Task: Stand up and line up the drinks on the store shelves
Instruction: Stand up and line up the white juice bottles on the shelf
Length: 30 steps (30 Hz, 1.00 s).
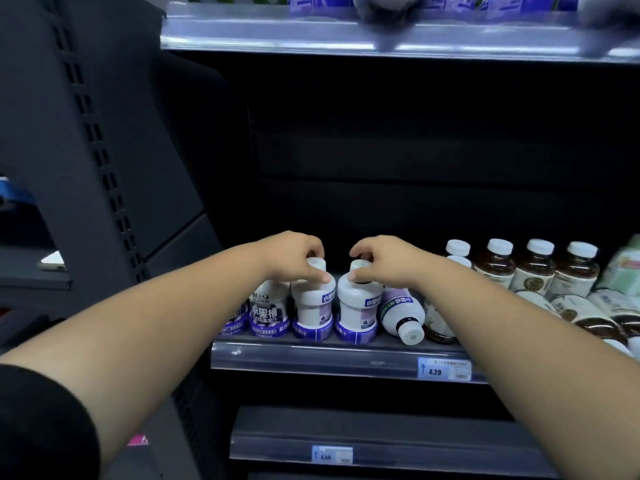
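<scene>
- Sleeve of black cloth covers the left arm at the bottom corner; both bare forearms reach forward from there.
- Lower shelf sits below the arms, with a small price tag on its front rail.
- Middle shelf carries the drinks; a blue tag on its rail reads 4.20.
- Left hand has its fingers curled over the cap of an upright white bottle with a purple band, thumb resting on the bottle's shoulder.
- Right hand grips the cap of a matching second bottle, which stands just beside the first. The hands are near each other but apart.
- More upright purple bottles stand to the left of the held pair.
- Just right of the pair, a fallen bottle lies on its side, cap pointing at the shelf front.
- Farther right, brown bottles with white caps stand in a row, with toppled brown bottles lying in front of them.
- Upper shelf at the top holds blurred purple-labelled containers.
</scene>
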Motion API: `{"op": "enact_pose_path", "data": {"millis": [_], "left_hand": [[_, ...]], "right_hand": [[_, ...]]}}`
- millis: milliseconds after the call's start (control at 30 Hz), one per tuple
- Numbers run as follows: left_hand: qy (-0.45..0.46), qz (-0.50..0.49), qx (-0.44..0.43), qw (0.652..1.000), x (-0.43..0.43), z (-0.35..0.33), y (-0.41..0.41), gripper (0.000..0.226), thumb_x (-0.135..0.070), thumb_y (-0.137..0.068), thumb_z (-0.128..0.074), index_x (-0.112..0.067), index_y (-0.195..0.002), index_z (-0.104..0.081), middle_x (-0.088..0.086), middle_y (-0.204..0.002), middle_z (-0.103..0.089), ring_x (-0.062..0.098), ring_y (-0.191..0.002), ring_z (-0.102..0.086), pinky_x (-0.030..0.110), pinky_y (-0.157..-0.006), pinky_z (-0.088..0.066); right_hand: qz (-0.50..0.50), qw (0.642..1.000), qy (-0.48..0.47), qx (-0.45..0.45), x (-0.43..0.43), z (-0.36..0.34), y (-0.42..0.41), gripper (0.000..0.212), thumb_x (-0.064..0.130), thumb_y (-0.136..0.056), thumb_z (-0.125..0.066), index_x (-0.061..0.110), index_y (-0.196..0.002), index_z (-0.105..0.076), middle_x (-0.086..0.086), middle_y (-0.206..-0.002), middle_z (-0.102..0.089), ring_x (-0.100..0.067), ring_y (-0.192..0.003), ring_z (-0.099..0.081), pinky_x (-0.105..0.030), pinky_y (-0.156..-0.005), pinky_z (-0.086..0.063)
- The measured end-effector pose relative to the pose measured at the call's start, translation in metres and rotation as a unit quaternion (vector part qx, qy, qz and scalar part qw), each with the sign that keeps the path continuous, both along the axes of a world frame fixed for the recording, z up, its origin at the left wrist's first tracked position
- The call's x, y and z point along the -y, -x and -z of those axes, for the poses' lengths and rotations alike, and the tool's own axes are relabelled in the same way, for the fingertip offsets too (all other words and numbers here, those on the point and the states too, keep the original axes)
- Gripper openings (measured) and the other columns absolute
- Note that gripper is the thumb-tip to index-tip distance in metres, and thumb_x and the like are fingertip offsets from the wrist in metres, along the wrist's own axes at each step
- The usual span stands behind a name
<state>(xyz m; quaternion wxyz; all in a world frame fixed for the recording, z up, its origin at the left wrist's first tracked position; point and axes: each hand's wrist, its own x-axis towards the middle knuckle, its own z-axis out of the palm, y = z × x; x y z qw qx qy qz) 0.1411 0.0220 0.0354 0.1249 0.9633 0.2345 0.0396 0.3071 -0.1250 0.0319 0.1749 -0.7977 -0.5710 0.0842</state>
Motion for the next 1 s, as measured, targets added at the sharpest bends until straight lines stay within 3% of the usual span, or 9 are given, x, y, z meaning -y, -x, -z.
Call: {"op": "enact_pose_path", "data": {"millis": [100, 200, 333, 500, 600, 667, 833, 1000], "left_hand": [[0.039, 0.01, 0.004, 0.999, -0.001, -0.001, 0.006, 0.038, -0.036, -0.086, -0.072, -0.031, -0.123, -0.062, -0.012, -0.113, -0.064, 0.01, -0.104, -0.059, 0.031, -0.092, -0.049], [0.007, -0.015, 0.01, 1.0, 0.001, -0.001, 0.009, 0.039, -0.048, -0.083, -0.073, -0.027, -0.115, -0.063, -0.008, -0.106, -0.066, 0.01, -0.095, -0.06, 0.032, -0.085, -0.051], [0.011, 0.013, 0.015, 1.0, 0.004, 0.003, 0.008, 0.045, -0.041, -0.09, -0.068, -0.026, -0.132, -0.059, -0.006, -0.128, -0.062, 0.014, -0.118, -0.055, 0.028, -0.097, -0.043], [-0.028, -0.02, 0.005, 0.999, 0.002, 0.001, 0.006, 0.04, -0.055, -0.082, -0.071, -0.027, -0.11, -0.065, -0.009, -0.1, -0.065, 0.012, -0.093, -0.06, 0.032, -0.08, -0.051], [0.008, -0.004, 0.01, 1.0, -0.001, 0.002, 0.009, 0.045, -0.045, -0.086, -0.071, -0.027, -0.126, -0.062, -0.01, -0.117, -0.063, 0.012, -0.106, -0.058, 0.029, -0.09, -0.047], [0.034, 0.001, 0.016, 0.999, -0.001, 0.003, 0.012, 0.046, -0.037, -0.088, -0.071, -0.026, -0.132, -0.059, -0.01, -0.12, -0.06, 0.011, -0.109, -0.056, 0.027, -0.093, -0.044], [0.043, -0.016, 0.029, 0.999, -0.003, 0.006, 0.009, 0.037, -0.04, -0.085, -0.075, -0.028, -0.118, -0.066, -0.014, -0.1, -0.065, 0.009, -0.099, -0.061, 0.03, -0.088, -0.049], [0.051, -0.022, 0.054, 0.997, -0.004, 0.011, 0.012, 0.036, -0.042, -0.083, -0.076, -0.03, -0.116, -0.066, -0.013, -0.102, -0.066, 0.007, -0.096, -0.061, 0.029, -0.087, -0.05]], "right_hand": [[-0.016, 1.0, 0.005, 0.014, -0.004, 0.001, 0.001, 0.032, 0.03, -0.087, -0.073, 0.026, -0.118, -0.068, 0.007, -0.112, -0.065, -0.012, -0.101, -0.062, -0.028, -0.086, -0.052], [-0.048, 0.998, 0.017, -0.028, -0.004, -0.004, 0.004, 0.038, 0.019, -0.087, -0.072, 0.026, -0.124, -0.067, 0.01, -0.116, -0.065, -0.007, -0.101, -0.063, -0.019, -0.078, -0.05], [0.002, 0.999, 0.03, 0.039, -0.007, -0.002, 0.009, 0.045, 0.04, -0.085, -0.074, 0.022, -0.125, -0.063, 0.004, -0.117, -0.062, -0.016, -0.104, -0.06, -0.032, -0.087, -0.052], [-0.034, 0.999, 0.025, -0.005, -0.005, -0.002, 0.008, 0.042, 0.027, -0.087, -0.074, 0.025, -0.128, -0.063, 0.005, -0.124, -0.061, -0.014, -0.106, -0.059, -0.031, -0.086, -0.053], [-0.008, 1.0, 0.005, -0.011, -0.005, 0.001, 0.009, 0.054, 0.035, -0.084, -0.077, 0.024, -0.133, -0.059, 0.005, -0.128, -0.059, -0.015, -0.113, -0.058, -0.033, -0.094, -0.051], [0.007, 1.0, -0.004, 0.001, -0.005, 0.003, 0.009, 0.051, 0.04, -0.082, -0.077, 0.023, -0.128, -0.061, 0.005, -0.122, -0.061, -0.016, -0.108, -0.059, -0.034, -0.092, -0.051], [-0.007, 1.0, 0.008, 0.007, -0.006, 0.004, 0.007, 0.046, 0.036, -0.086, -0.075, 0.024, -0.128, -0.061, 0.003, -0.122, -0.061, -0.016, -0.107, -0.058, -0.032, -0.09, -0.049], [-0.022, 0.999, 0.021, 0.012, -0.006, 0.005, 0.007, 0.043, 0.031, -0.089, -0.072, 0.024, -0.13, -0.06, 0.002, -0.126, -0.059, -0.017, -0.109, -0.057, -0.032, -0.092, -0.048]]}}
